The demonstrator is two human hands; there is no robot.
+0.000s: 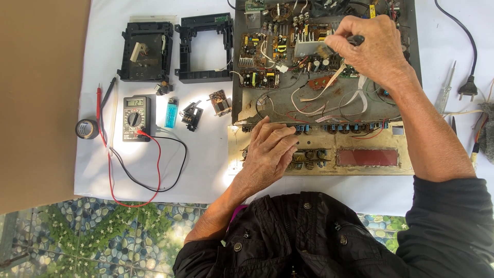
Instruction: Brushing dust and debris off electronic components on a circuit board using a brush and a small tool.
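Note:
An opened electronic device chassis (267, 100) lies on a white cloth, with several circuit boards (260, 49) and loose wires inside. My right hand (373, 51) hovers over the boards and grips a small dark-handled brush (355, 39) whose bristles touch the parts near a heat sink. My left hand (270, 154) rests flat, fingers together, on the device's worn front panel (360, 139), which has knobs and a red display window (367, 157).
A multimeter (136, 117) with red and black leads lies at the left, beside a blue lighter (171, 112), a tape roll (86, 128) and two black plastic frames (205, 47). A screwdriver (445, 92) and a power plug (468, 87) lie at the right. Brown cardboard (38, 103) covers the far left.

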